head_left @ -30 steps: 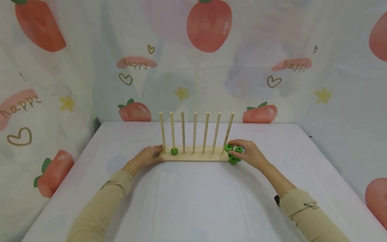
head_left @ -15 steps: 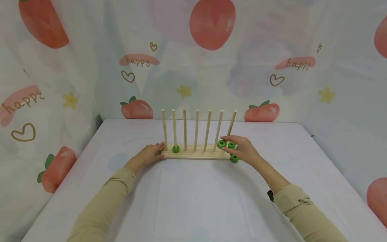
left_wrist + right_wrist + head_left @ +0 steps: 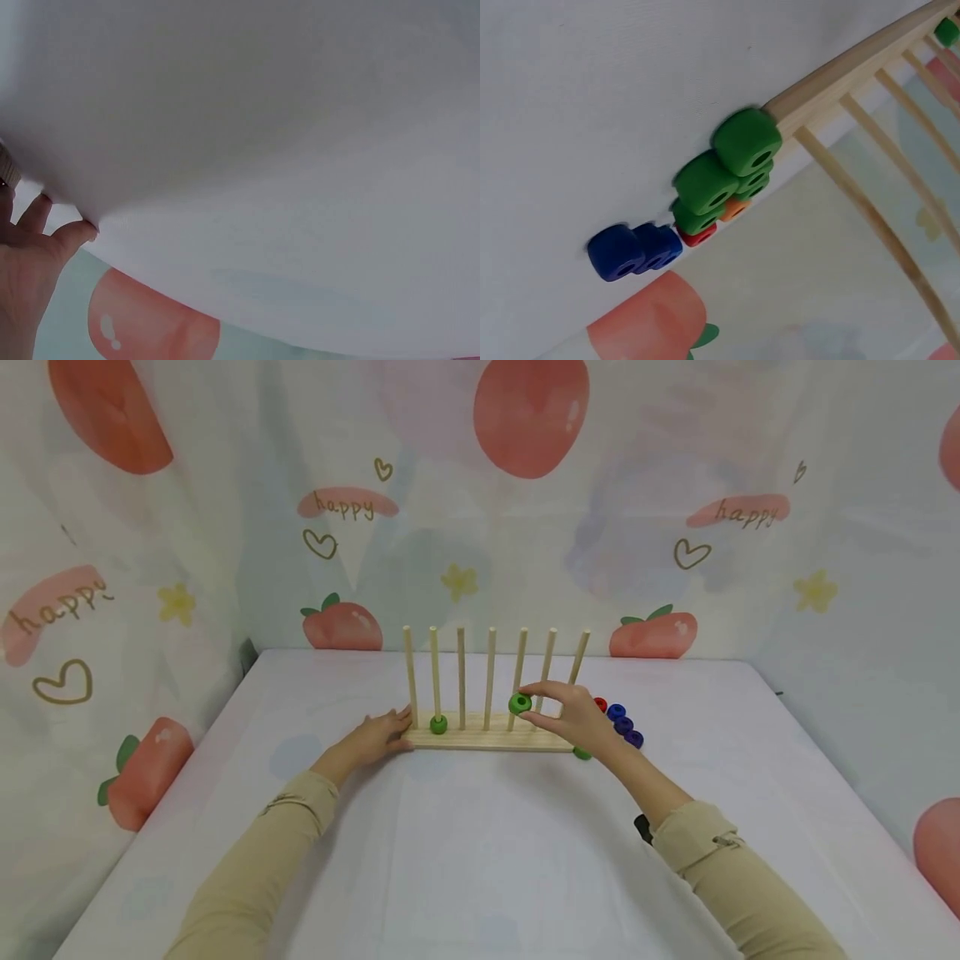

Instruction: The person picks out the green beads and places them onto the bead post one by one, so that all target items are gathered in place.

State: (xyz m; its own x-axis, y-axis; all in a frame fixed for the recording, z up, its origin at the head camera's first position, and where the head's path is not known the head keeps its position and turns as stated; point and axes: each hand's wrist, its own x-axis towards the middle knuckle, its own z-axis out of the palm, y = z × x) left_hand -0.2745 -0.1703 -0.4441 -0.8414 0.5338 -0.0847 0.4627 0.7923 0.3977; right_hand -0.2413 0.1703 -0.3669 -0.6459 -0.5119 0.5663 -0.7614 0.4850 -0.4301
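A wooden peg rack (image 3: 487,740) with several upright pegs stands in the head view. Its left end is held by my left hand (image 3: 369,739), thumb at the front and fingers behind. In the left wrist view that hand (image 3: 34,255) shows at the lower left, fingertips down by the white cloth. My right hand (image 3: 576,714) pinches a green bead (image 3: 513,707) between thumb and fingers, raised beside the rack's right-hand pegs. Another green bead (image 3: 438,726) sits at the bottom of the second peg from the left. The right wrist view does not show the right hand.
Past the rack's right end lie several green beads (image 3: 705,184), a red bead (image 3: 697,235), an orange bead (image 3: 735,208) and several blue beads (image 3: 615,253). My right forearm hides part of them from the head camera. A patterned cloth wall (image 3: 480,577) stands behind the table.
My right hand has carried a green bead leftward and up from the pile by the rack's right end. Blue and red beads have come into sight. My left hand stays at the rack.
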